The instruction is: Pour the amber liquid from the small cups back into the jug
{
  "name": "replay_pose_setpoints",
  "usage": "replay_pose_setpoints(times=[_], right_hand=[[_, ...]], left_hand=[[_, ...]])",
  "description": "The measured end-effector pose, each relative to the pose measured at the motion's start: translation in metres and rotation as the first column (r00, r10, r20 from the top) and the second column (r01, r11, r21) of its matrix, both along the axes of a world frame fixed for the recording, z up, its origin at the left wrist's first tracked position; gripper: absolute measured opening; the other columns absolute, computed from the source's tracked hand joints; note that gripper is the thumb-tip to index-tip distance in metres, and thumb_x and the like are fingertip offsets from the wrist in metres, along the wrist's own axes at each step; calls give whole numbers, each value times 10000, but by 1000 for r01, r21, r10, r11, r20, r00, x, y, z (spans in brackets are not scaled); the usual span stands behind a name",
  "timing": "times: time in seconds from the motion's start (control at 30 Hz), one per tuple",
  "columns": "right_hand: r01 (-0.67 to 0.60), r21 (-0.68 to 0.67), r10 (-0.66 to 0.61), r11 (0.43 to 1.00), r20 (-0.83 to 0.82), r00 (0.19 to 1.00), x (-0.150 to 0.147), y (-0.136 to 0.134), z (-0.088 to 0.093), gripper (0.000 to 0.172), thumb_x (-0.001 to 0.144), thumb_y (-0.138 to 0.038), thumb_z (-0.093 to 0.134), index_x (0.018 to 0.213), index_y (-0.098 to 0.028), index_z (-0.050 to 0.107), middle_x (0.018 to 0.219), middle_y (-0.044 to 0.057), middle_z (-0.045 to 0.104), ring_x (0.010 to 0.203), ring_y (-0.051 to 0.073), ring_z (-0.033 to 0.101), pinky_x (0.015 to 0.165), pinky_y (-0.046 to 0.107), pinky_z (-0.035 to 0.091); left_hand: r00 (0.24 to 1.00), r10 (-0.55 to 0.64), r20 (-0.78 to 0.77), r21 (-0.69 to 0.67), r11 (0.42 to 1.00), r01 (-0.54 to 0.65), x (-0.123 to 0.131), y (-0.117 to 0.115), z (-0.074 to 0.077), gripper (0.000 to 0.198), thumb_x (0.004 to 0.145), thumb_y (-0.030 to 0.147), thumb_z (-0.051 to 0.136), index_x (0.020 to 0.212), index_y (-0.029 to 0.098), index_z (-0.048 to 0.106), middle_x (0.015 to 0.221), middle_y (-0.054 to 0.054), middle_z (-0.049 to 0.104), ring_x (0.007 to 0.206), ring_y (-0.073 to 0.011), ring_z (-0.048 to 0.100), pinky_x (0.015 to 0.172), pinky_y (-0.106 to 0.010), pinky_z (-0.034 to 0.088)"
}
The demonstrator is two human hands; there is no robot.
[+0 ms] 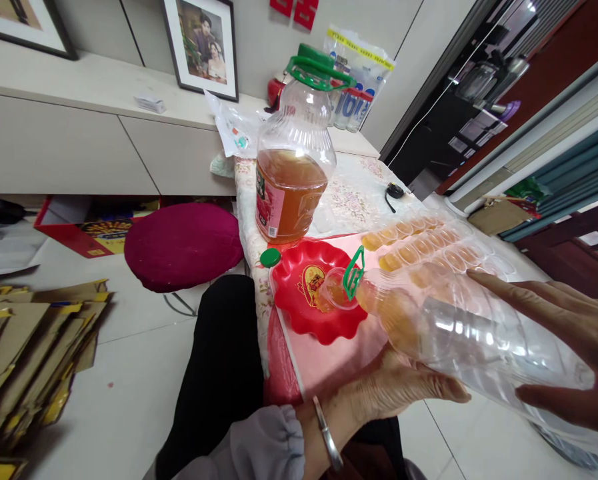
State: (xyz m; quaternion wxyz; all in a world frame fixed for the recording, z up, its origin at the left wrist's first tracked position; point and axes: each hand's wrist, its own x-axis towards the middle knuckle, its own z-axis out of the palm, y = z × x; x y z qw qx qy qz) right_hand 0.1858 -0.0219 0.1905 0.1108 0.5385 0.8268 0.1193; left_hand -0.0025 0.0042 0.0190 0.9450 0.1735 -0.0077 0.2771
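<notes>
Head view: my left hand (pixel 399 383) and right hand (pixel 586 320) clasp the tilted bottle (pixel 459 333), fingers curved round it; likely light, slippery, easily dented, best gripped mid-body.

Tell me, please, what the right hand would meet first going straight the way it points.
Probably the tilted clear plastic bottle that the right hand holds; beyond, perhaps the rows of clear round amber-filled cups, though depth is unclear.

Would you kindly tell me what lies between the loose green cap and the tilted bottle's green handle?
In the head view, the red scalloped dish lies there, with a clear cup of amber liquid showing against it by the tilted bottle.
</notes>
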Motion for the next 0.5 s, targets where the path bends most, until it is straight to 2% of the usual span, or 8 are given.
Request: replay_pose_setpoints(times=[0.17,0.37,0.5], right_hand=[[-29,6,29,1000,7,1000,-1,2,0,918,844,-633,575,1631,-354,192,1431,162,635,1208,458,664,840,654,631],[-53,40,53,998,4,999,-4,3,-1,901,844,-642,557,1626,-329,236,1384,169,662,1156,453,692,804,643,642],[-64,40,64,997,-10,998,-3,2,0,892,850,-636,550,1628,-343,226,1410,147,653,1173,447,685,819,644,639]], left_hand=[[1000,1,-1,8,1000,-1,0,0,-1,615,583,202,965,1152,252,737,1132,-23,700,1104,-176,638,1071,-367,429],[1000,-6,-8,12,1000,6,-2,1,0,540,572,291,976,1058,211,755,1019,-16,691,1118,-189,629,1093,-363,417],[999,-16,-28,12,1000,16,-1,1,0,611,541,295,989,1093,209,742,1054,-30,687,1096,-197,629,1067,-373,425]])
